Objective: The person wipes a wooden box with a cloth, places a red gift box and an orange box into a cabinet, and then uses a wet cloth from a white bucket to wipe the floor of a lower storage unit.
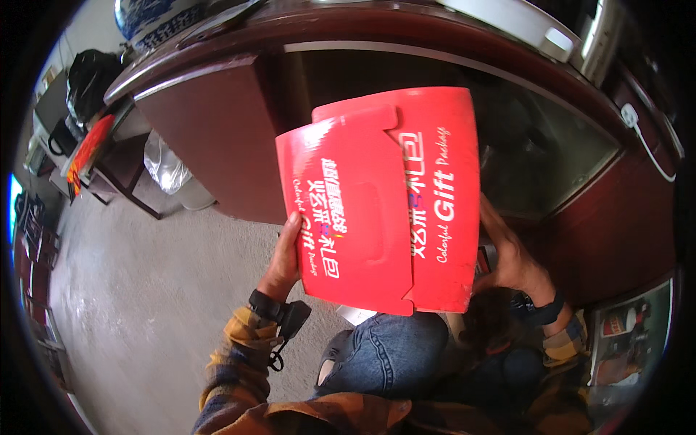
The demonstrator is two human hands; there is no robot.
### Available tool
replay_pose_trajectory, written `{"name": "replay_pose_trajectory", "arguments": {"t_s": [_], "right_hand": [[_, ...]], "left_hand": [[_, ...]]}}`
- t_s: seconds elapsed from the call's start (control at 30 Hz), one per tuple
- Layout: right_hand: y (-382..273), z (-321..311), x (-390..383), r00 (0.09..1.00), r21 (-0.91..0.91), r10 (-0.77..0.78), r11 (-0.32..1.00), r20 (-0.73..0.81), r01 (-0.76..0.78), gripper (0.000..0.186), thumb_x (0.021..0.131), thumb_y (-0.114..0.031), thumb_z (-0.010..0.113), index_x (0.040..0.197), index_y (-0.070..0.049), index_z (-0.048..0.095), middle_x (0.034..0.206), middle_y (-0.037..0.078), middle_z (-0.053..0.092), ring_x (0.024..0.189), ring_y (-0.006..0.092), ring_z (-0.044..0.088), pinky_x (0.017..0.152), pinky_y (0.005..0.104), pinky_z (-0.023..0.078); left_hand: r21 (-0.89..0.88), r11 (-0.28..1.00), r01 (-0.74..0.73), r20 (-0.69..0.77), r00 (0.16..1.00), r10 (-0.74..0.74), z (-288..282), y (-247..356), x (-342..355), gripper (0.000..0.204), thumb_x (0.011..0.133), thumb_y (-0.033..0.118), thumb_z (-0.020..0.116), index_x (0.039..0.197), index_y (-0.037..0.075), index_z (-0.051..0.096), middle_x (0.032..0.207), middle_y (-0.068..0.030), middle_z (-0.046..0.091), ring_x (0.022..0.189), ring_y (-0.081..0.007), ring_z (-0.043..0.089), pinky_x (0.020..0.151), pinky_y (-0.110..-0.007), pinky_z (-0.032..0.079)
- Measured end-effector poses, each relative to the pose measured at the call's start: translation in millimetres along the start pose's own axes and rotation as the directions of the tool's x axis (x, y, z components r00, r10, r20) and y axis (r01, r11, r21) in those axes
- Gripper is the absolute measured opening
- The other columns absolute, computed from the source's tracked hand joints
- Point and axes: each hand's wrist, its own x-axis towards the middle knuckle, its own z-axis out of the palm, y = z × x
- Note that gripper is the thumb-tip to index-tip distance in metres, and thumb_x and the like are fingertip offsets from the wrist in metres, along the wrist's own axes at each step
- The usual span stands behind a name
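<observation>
A red cardboard package [377,268] with white printing and overlapping flap panels is held up over my lap, in front of the dark wooden cabinet. My left hand [284,264] grips its left edge, thumb on the front face and fingers hidden behind it. At the right edge, my right hand [511,261] holds the package from behind, its fingertips partly hidden. My jeans-covered knee [391,348] shows below the package.
The dark red cabinet [196,145] has a panel at left and glass at right. A white tray [507,25] sits on top. Left are a table [123,163] and a bucket with a plastic liner [167,163]. Bottles [620,322] stand at lower right. A white cord [645,148] hangs at right.
</observation>
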Motion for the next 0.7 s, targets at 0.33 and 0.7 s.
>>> {"name": "replay_pose_trajectory", "arguments": {"t_s": [0.33, 0.7], "right_hand": [[-6.3, 9.8, 7.2, 0.95, 0.025, 0.184, 0.98, 0.252, -0.196, 0.138, 0.046, -0.048, 0.09, 0.147, -0.007, 0.005, 0.152, 0.023, 0.006, 0.141, 0.0411, 0.007, 0.113, 0.0503, 0.02], [-4.1, 25.3, 9.3, 0.88, 0.312, 0.427, 0.823, 0.21, -0.474, 0.117, 0.06, -0.049, 0.085, 0.144, 0.0, 0.02, 0.146, 0.021, 0.028, 0.136, 0.0319, 0.028, 0.111, 0.0408, 0.026]], "left_hand": [[0.165, 0.983, -0.086, 0.037, 0.996, 0.081, -18.2, -6.8, 16.1, 0.07, 0.089, 0.045, 0.054, 0.135, -0.001, 0.03, 0.118, -0.0149, 0.055, 0.098, -0.0174, 0.063, 0.081, -0.03, 0.055], [0.225, 0.944, -0.242, 0.099, 0.969, 0.225, -2.8, 2.4, 9.1, 0.072, 0.086, 0.04, 0.061, 0.136, 0.0, 0.027, 0.12, -0.0156, 0.053, 0.103, -0.0198, 0.061, 0.085, -0.034, 0.054]]}}
